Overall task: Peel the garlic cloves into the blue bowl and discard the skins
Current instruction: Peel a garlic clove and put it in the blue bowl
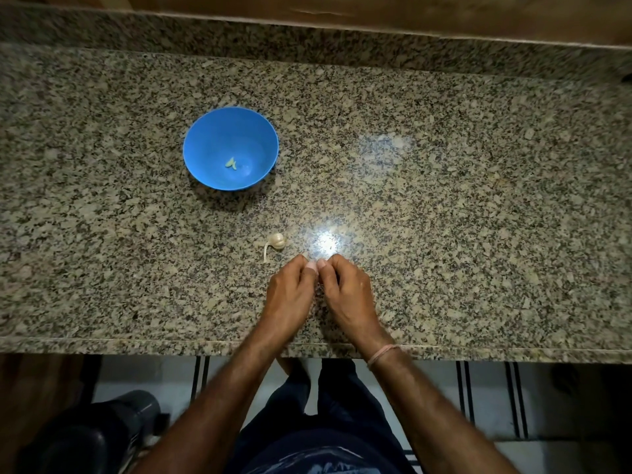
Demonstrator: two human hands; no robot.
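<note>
Both hands worked over the middle of the countertop [444,200], near its front edge. The left hand [289,292] and right hand [345,295] had their fingers curled in and their thumb tips touching, and whatever they pinched was hidden (probably a clove). The skin would come off best if the thumbnails split it at the tip and peeled it back over the stone.

The garlic bulb [276,241] lay just beyond the left hand. The blue bowl [219,131] stood left of centre, further back, with peeled cloves [231,163] inside. The speckled granite was glossy and glared under a lamp. Pale striped floor [485,398] showed below the front edge.
</note>
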